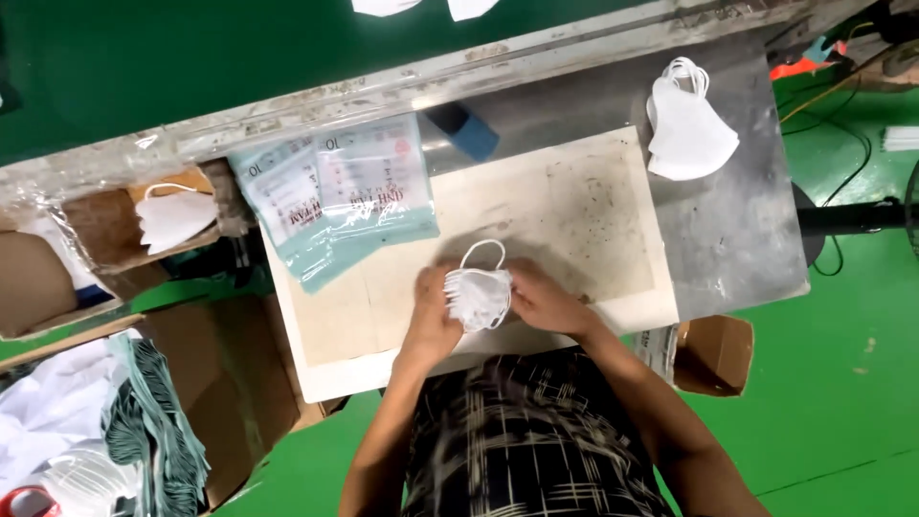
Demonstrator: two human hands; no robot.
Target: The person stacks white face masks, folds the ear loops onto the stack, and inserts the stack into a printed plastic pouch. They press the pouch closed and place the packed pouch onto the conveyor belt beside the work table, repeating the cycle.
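A small stack of white folded face masks [478,295] sits between both hands over the pale board [574,211], one ear loop arching up from it. My left hand [431,314] grips the stack's left side. My right hand [542,299] holds its right side, fingers curled around the edge. Both forearms reach up from the bottom of the view over a plaid garment.
Clear printed bags [335,196] with teal edges lie at the board's upper left. Another pile of white masks [685,124] rests on the metal table at upper right. Cardboard boxes [220,383] stand to the left, a smaller one [713,354] at right; a blue object [464,129] lies near the rail.
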